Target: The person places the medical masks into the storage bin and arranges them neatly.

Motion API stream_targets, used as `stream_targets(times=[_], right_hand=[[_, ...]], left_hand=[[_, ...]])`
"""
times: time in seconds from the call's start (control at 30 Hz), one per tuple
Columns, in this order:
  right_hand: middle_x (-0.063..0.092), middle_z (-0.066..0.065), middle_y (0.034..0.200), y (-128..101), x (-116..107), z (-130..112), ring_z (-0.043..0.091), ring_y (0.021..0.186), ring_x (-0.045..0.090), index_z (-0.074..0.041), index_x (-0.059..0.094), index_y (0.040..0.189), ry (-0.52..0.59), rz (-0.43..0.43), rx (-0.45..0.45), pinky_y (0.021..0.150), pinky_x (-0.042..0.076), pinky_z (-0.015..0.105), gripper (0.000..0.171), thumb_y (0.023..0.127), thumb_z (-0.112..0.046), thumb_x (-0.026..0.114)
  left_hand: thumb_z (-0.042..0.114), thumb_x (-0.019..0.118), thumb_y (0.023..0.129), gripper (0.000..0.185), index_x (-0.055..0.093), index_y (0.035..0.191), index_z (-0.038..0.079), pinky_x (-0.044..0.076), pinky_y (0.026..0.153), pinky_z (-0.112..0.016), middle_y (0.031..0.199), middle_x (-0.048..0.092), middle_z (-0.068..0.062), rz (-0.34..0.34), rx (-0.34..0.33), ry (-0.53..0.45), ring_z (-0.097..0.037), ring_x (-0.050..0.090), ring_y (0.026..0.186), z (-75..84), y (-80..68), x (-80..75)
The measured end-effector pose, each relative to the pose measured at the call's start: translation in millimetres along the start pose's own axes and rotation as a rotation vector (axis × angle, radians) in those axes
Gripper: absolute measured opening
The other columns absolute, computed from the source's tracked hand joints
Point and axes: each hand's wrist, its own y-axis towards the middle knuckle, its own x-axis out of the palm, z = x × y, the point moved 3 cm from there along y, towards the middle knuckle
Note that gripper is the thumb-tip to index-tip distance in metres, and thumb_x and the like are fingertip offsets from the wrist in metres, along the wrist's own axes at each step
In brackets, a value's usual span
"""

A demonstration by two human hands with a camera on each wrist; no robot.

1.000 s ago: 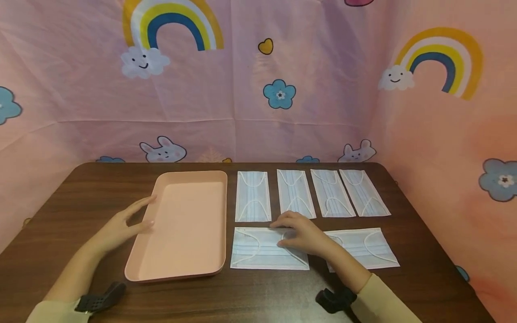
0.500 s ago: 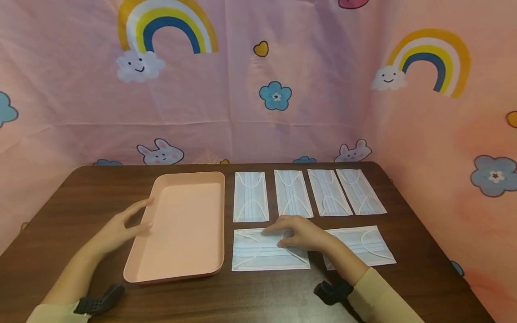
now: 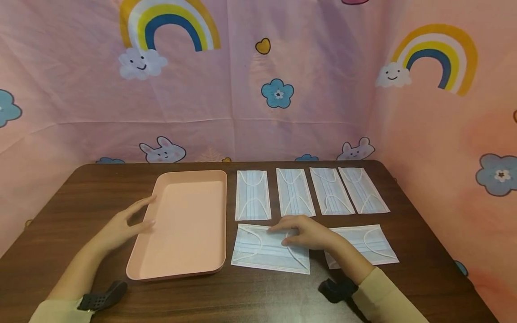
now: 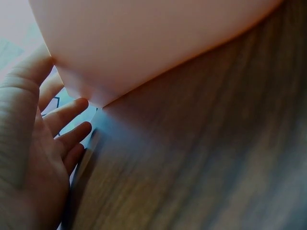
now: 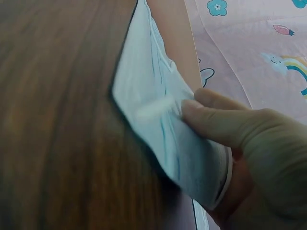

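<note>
A pale blue face mask lies on the dark wooden table, just right of a pink tray. My right hand pinches this mask near its upper right part. In the right wrist view the thumb presses on top of the mask, whose held edge is raised off the wood. My left hand rests with straight fingers against the tray's left rim and holds nothing. The left wrist view shows its fingers beside the tray's wall.
Several more masks lie flat in a row at the back, and one lies to the right of my right hand. Pink printed cloth walls the table at the back and right.
The mask under my right hand has turned slightly and its held edge has come up off the table. My left hand and the tray have stayed in place.
</note>
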Motion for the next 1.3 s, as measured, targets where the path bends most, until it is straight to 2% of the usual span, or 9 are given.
stream_targets(times=[0.27,0.47,0.7,0.87,1.0,1.17,1.3], right_hand=[[0.062,-0.008,0.119,-1.0,-0.8,-2.0,0.012,0.111,0.056,-0.019,0.065,0.127,0.088,0.014,-0.049,0.093,0.045,0.034,0.041,0.086,-0.015,0.071],[0.064,-0.004,0.117,-1.2,-4.3,-6.1,0.014,0.106,0.057,-0.014,0.067,0.124,0.119,0.104,-0.069,0.088,0.046,0.032,0.038,0.086,-0.013,0.071],[0.064,0.004,0.117,-2.1,-6.0,-8.0,0.018,0.101,0.057,-0.007,0.066,0.123,0.177,0.186,-0.074,0.084,0.047,0.031,0.038,0.086,-0.011,0.071],[0.064,0.005,0.116,-2.6,-7.6,-11.0,0.018,0.099,0.058,-0.007,0.064,0.125,0.182,0.236,-0.096,0.082,0.048,0.031,0.038,0.087,-0.009,0.070],[0.063,0.003,0.118,-3.0,-9.4,-13.4,0.018,0.104,0.057,-0.009,0.065,0.124,0.191,0.294,-0.115,0.087,0.048,0.032,0.039,0.086,-0.007,0.070],[0.063,0.002,0.119,-3.9,-10.3,-15.5,0.019,0.106,0.057,-0.010,0.065,0.124,0.243,0.365,-0.112,0.083,0.051,0.034,0.040,0.085,-0.003,0.071],[0.063,0.005,0.121,-3.2,-10.9,-19.2,0.019,0.109,0.056,-0.006,0.064,0.124,0.258,0.417,-0.129,0.083,0.051,0.035,0.040,0.085,-0.001,0.071]], left_hand=[[0.026,0.067,0.090,0.067,0.035,0.149,0.020,0.021,0.097,-0.071,0.150,0.032,-0.020,0.006,-0.015,0.037,-0.049,0.023,0.133,1.1,-0.4,-0.3],[0.021,0.067,0.090,0.067,0.036,0.149,0.017,0.020,0.096,-0.073,0.149,0.032,-0.022,0.013,0.009,0.027,-0.050,0.022,0.134,2.8,0.6,-1.3],[0.022,0.068,0.090,0.068,0.036,0.149,0.017,0.018,0.097,-0.073,0.150,0.031,-0.020,0.010,-0.011,0.021,-0.050,0.019,0.136,1.4,0.9,-1.4],[0.022,0.068,0.090,0.067,0.036,0.149,0.017,0.017,0.098,-0.073,0.150,0.032,-0.021,0.009,-0.007,0.007,-0.049,0.018,0.136,-1.6,0.7,-0.2],[0.024,0.068,0.090,0.068,0.035,0.149,0.019,0.017,0.098,-0.073,0.151,0.031,-0.020,0.006,-0.022,0.009,-0.049,0.018,0.136,-1.6,0.2,-0.5],[0.024,0.068,0.089,0.069,0.035,0.150,0.019,0.018,0.096,-0.074,0.151,0.030,-0.020,-0.001,-0.030,0.005,-0.051,0.019,0.135,1.4,-1.0,-0.8],[0.026,0.068,0.090,0.070,0.033,0.150,0.021,0.022,0.095,-0.073,0.150,0.031,-0.021,-0.012,-0.052,0.027,-0.051,0.022,0.133,3.1,-2.0,-2.1]])
